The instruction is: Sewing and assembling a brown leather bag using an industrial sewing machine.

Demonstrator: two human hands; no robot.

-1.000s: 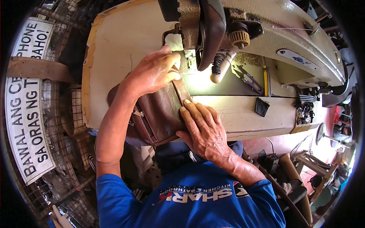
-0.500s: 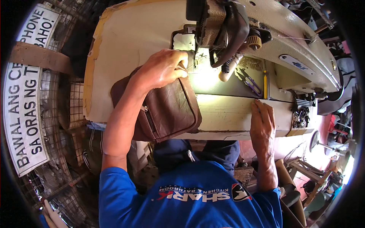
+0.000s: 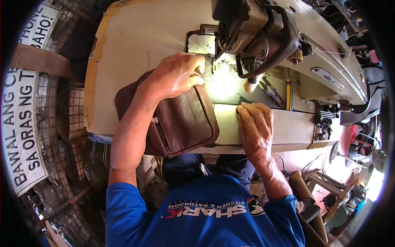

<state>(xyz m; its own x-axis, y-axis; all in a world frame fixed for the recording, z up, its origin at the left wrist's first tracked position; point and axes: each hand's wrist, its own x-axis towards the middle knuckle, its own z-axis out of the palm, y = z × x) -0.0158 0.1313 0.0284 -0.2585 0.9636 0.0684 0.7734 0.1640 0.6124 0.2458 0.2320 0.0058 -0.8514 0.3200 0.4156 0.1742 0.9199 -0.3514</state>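
My left hand (image 3: 181, 74) grips the upper edge of a brown leather bag (image 3: 185, 123) with a zipped pocket, lying on the sewing machine bed beside the lit needle area (image 3: 216, 66). My right hand (image 3: 255, 127) is to the right of the bag, its fingers bent and close together, their tips on a small black piece (image 3: 245, 100) that they partly hide. Above the hands is the sewing machine head (image 3: 263, 37), with a small lamp (image 3: 249, 85) glowing below it.
Purple-handled snips (image 3: 275, 95) and a yellow screwdriver (image 3: 289, 94) lie under the machine arm. The pale table (image 3: 115, 49) has a worn taped left edge. A wire grille (image 3: 76, 123) with signs stands at the left; a wooden stand (image 3: 329, 185) is at lower right.
My right hand left the bag, went right to the small black piece, then moved back leftward with it. My left hand kept its grip. The view shifted slightly.
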